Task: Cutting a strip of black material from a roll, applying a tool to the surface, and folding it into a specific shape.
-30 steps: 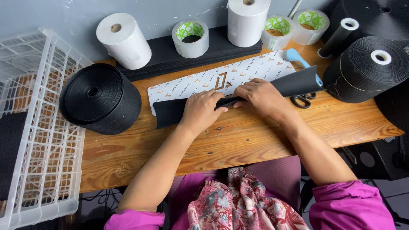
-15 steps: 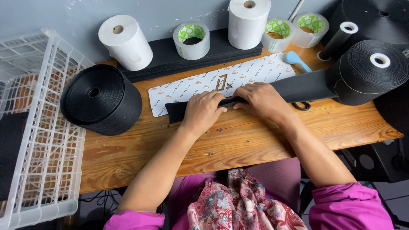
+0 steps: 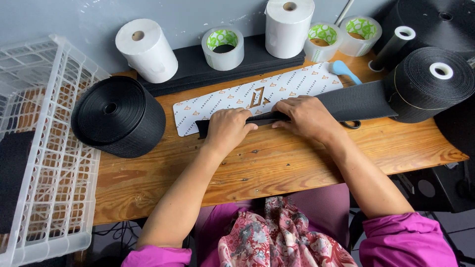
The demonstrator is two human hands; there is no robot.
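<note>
A wide black strap runs from the big black roll at the right across the wooden table. My left hand presses down on the strap's free end. My right hand lies flat on the strap a little further right. Under the strap lies a long white patterned template card. Scissors poke out from beneath the strap beside my right wrist. Neither hand lifts the strap off the table.
Another black roll stands at the left, by a white plastic crate. At the back are two white paper rolls, three tape rolls, a black pad, and a blue tool.
The strap has slid right toward its roll, so its free end now sits nearer the card's middle. Both hands stayed on it and shifted slightly.
</note>
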